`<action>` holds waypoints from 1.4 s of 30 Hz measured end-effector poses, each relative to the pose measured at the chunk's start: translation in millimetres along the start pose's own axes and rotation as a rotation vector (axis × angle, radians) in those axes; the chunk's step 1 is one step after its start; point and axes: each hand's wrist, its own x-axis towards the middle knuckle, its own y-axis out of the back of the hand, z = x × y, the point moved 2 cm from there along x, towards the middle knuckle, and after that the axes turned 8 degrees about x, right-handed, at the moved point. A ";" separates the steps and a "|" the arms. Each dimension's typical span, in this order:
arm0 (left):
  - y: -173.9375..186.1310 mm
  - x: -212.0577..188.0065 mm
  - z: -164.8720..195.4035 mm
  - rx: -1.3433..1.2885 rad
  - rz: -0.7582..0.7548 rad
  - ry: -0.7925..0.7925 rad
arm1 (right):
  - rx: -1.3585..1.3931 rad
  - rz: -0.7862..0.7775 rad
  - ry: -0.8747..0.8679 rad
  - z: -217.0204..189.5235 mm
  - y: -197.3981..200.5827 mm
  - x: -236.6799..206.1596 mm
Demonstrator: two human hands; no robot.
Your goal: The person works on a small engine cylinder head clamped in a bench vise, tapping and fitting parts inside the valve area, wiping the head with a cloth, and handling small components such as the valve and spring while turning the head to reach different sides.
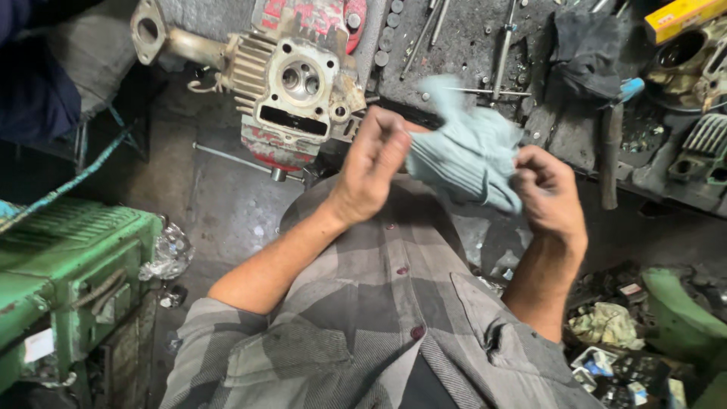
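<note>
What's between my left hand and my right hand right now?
In the head view, a crumpled pale blue-grey ribbed cloth spans the gap between the left hand and the right hand; both hands grip it.

Between the fingers [382, 151] is a soft, matt, ribbed pale-blue cloth [466, 151]. Beyond them sits a dull, rough cast-metal engine head [299, 83] with chipped red paint. The tabletop [462, 53] behind looks gritty and matt.

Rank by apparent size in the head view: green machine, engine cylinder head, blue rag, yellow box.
1. green machine
2. engine cylinder head
3. blue rag, nearer the camera, so its true size against the head is unsure
4. yellow box, cut by the frame edge
</note>
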 end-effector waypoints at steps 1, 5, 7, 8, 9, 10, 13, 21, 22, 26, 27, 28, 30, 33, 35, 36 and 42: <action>2.8 0.5 -2.6 0.021 0.030 -0.023 | 0.042 -0.057 -0.056 -6.8 13.1 -3.0; 4.5 0.2 -5.6 0.055 0.102 -0.086 | -0.379 -0.531 -0.290 -30.4 22.7 8.6; 5.2 1.9 -2.2 0.086 0.156 -0.090 | -0.203 -0.654 0.193 -57.5 8.3 18.1; 4.6 3.3 0.3 0.101 0.186 -0.094 | -0.113 -0.706 0.438 -71.6 -1.3 21.4; 2.6 4.9 1.3 0.032 0.108 -0.019 | -0.038 -0.559 0.556 -82.7 -11.2 25.5; 0.1 5.7 2.3 -0.040 0.032 0.057 | 0.040 -0.410 0.666 -92.1 -23.5 28.2; -6.7 3.1 3.8 0.193 -0.250 0.196 | 0.110 -0.272 0.548 -118.4 -65.9 39.6; -15.4 -21.1 -7.9 0.474 -0.406 -0.020 | -1.047 -0.384 0.646 -158.2 -196.0 87.4; -14.6 -23.3 -10.4 0.450 -0.400 0.040 | -1.156 -0.392 0.811 -159.9 -212.2 92.0; -3.4 -32.9 -13.5 0.623 -0.397 0.203 | -1.419 -0.370 1.115 -162.2 -276.8 99.4; 1.1 -36.5 -10.8 0.584 -0.372 0.145 | -1.413 -0.474 0.917 -169.4 -283.3 104.1; 6.2 -40.5 -8.0 0.544 -0.348 0.087 | -1.398 -0.572 0.716 -179.3 -285.8 108.3; 17.1 -50.2 -3.8 0.494 -0.316 0.036 | -1.332 -0.615 0.537 -203.8 -283.1 115.3; 35.8 -62.1 -0.6 0.461 -0.284 0.033 | -1.361 -0.530 0.623 -223.2 -273.8 118.4; 48.4 -68.2 1.3 0.438 -0.227 0.030 | -1.558 -0.592 0.701 -209.5 -273.2 118.4; 53.9 -70.6 1.7 0.434 -0.214 0.062 | -1.643 -0.589 0.692 -194.5 -275.0 117.5; 77.0 -83.3 8.1 0.431 -0.177 0.127 | -1.000 -0.579 -0.043 -136.1 -253.3 149.2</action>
